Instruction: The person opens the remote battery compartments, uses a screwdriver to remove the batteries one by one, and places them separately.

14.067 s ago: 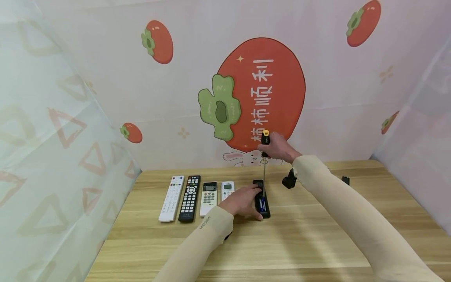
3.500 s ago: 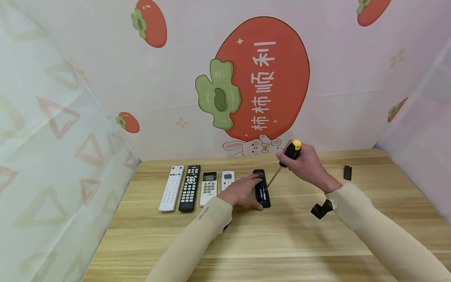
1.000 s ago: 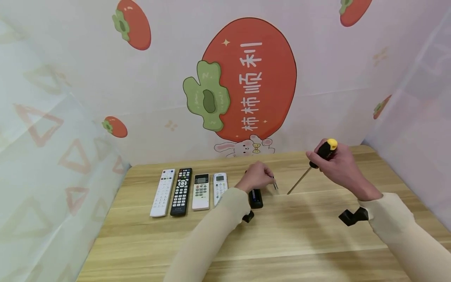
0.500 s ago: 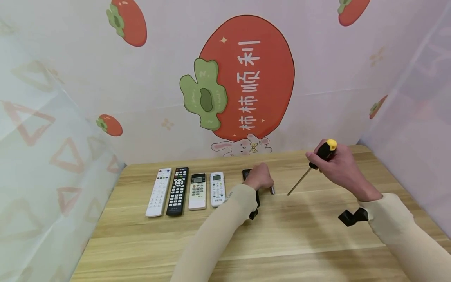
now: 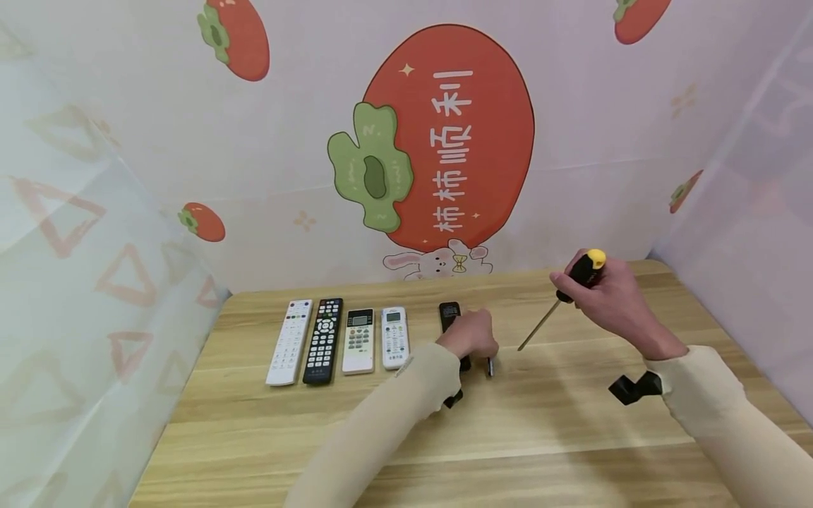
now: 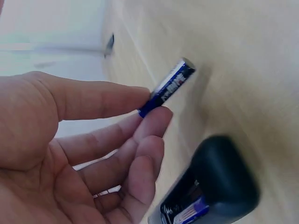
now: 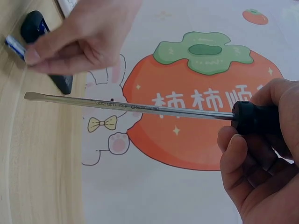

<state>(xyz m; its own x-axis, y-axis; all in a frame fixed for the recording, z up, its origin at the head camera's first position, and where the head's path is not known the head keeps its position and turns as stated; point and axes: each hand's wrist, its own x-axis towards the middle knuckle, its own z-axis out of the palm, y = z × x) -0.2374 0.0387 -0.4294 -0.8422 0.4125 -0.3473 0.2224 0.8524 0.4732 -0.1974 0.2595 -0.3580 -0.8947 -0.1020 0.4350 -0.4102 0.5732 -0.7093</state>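
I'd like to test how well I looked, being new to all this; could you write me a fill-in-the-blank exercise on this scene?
The left hand pinches a small blue ____.
The right hand grips a flat-tipped ____.
Its black handle has a ____ end.
The leftmost remote in the head view is ____.

Missing words: battery; screwdriver; yellow; white.

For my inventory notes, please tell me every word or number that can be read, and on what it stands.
"柿柿顺利": large persimmon print.
"Cr-V": screwdriver; its other markings are unclear.
Too small or blurred: battery, open black remote, four other remotes, left sleeve.
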